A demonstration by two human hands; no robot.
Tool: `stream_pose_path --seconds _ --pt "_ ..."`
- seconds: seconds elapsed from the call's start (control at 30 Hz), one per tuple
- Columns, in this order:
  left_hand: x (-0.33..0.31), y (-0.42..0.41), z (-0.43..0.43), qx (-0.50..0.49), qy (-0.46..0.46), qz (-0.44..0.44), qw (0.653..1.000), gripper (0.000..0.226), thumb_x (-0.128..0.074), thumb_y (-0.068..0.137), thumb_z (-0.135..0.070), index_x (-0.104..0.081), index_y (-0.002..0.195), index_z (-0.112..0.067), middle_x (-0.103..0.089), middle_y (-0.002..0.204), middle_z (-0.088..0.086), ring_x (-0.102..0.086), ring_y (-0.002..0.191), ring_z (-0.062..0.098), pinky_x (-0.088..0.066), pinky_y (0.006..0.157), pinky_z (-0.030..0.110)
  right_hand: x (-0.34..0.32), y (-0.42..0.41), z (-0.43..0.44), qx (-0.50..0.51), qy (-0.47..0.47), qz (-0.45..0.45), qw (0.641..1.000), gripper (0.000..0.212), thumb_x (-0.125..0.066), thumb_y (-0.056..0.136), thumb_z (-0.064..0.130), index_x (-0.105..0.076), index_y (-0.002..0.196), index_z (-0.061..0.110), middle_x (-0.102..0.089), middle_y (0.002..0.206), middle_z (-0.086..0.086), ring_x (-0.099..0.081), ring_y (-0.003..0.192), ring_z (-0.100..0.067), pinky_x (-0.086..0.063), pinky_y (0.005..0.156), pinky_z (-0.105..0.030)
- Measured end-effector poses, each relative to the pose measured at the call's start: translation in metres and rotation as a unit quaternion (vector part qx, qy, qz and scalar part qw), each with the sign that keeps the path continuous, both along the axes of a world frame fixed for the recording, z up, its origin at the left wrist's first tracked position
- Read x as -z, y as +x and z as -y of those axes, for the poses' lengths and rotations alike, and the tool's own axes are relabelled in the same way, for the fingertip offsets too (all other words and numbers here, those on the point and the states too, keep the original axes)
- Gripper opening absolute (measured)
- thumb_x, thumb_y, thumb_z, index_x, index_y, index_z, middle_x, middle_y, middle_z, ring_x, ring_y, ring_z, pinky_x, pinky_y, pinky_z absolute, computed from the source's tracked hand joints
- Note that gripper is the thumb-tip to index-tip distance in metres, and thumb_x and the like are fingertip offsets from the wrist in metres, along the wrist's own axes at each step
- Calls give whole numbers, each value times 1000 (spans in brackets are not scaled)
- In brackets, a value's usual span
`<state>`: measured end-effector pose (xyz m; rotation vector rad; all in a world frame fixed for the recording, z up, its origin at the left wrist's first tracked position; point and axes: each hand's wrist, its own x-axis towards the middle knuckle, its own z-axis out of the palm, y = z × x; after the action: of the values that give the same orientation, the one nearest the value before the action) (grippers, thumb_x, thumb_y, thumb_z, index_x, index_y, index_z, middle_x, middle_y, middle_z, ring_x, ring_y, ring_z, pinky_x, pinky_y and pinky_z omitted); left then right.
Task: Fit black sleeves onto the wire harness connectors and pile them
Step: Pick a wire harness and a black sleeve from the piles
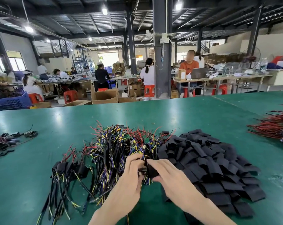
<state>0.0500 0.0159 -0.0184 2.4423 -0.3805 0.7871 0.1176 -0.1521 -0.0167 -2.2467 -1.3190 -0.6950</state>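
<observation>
now: left hand (131,174) grips connector (141,172), right hand (167,175) pinches sleeve (153,170)
done: small sleeved pile (67,168) left of hands
todo: big unsleeved heap (121,143) ahead of hands

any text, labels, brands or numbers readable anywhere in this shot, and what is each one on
No text can be read in this view.
Logo on the orange shirt: too blurred.
Any print on the small distant carton: too small.
Markings on the green circuit boards in the wire harness pile: too small.
On the black sleeve in the right hand and the connector in the left hand: no print visible.
</observation>
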Motion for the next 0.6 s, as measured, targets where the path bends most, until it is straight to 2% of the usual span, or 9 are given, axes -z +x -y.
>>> stream_pose_path --seconds 0.07,0.13,0.2,0.27,0.43,0.5,0.6 --pt "-2 1 -2 -27 5 17 999 25 -61 86 3 -57 110 -6 -37 129 -3 -50 103 2 -40 89 14 -1 1 2 -4 42 -27 999 63 -77 73 5 -47 126 21 -59 111 6 -50 104 -5 -53 64 -26" --pt "-6 0 -3 -38 0 25 999 19 -67 84 -2 -65 101 -8 -47 113 0 -50 94 -1 -36 83 7 -4 1 4 -14 63 -47 997 64 -76 72 3 -45 123 24 -61 109 7 -50 103 -2 -49 68 -24" --pt "-12 -3 -2 -39 -45 16 998 20 -69 83 -5 -68 98 -17 -52 94 -4 -51 82 0 -36 74 6 -5 0 4 -21 68 -54 996 63 -75 73 4 -45 124 25 -61 108 6 -50 103 -1 -47 71 -22" --pt "-16 -5 -2 -41 -107 -13 993 22 -72 80 -6 -69 94 -23 -56 83 -8 -53 77 2 -37 70 9 -5 0 4 -24 78 -63 995 59 -73 76 5 -47 126 24 -61 111 5 -50 102 -1 -46 74 -22" --pt "-21 -7 0 -52 -234 -107 965 18 -75 78 -9 -63 80 -23 -65 74 -5 -55 68 0 -41 67 13 -11 -2 5 -31 92 -28 995 48 -70 75 5 -57 120 13 -64 111 1 -52 102 -4 -45 78 -16" --pt "-22 -8 0 -43 -255 -120 959 17 -75 77 -8 -64 78 -21 -65 70 -6 -53 63 -1 -40 64 13 -12 -1 5 -32 83 -18 996 45 -68 75 10 -58 119 12 -65 110 1 -53 103 -7 -47 79 -19" --pt "-25 -10 0 -30 -252 -128 959 14 -75 77 -8 -67 76 -19 -66 70 -7 -54 62 -1 -40 63 12 -11 3 6 -43 64 -100 992 45 -64 84 16 -52 127 23 -58 123 7 -53 110 -6 -45 88 -25"
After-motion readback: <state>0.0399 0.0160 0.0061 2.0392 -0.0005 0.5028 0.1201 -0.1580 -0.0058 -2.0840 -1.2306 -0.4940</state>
